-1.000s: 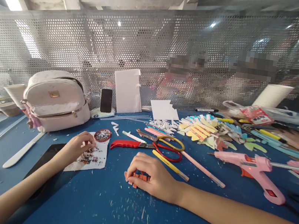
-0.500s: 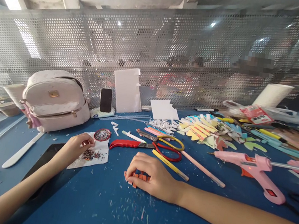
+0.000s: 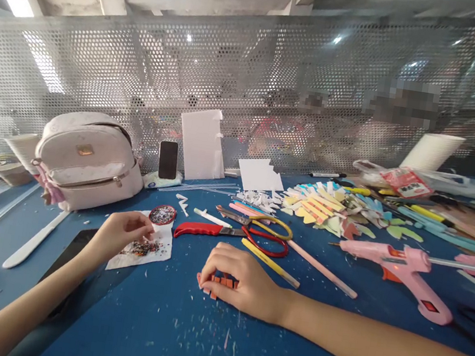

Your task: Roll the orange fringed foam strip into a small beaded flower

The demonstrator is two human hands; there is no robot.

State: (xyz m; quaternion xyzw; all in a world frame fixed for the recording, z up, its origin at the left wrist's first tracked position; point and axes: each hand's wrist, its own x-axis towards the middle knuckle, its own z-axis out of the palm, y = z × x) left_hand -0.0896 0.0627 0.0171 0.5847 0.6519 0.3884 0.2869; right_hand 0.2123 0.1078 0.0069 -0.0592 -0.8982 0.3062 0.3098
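Observation:
My left hand hovers over a white paper sheet, fingertips drawn together. Whatever they may pinch is too small to make out. Scattered on that sheet are small dark and coloured bits. A round red-rimmed dish of silvery bits sits at its far edge. My right hand rests on the blue table, curled round an orange piece with strip-like segments; the fingers hide part of it. Just beyond are a red-handled knife, scissors with yellow and red handles, and a yellow pen.
A pink glue gun lies at right with its cord. Cut paper pieces are heaped behind. At left stand a pale backpack and a white plastic knife. A phone leans near white boards; a dark flat object lies under my left forearm.
My left hand has shifted slightly to the right over the paper, and its fingers reach a little further forward. My right hand keeps its place on the orange piece.

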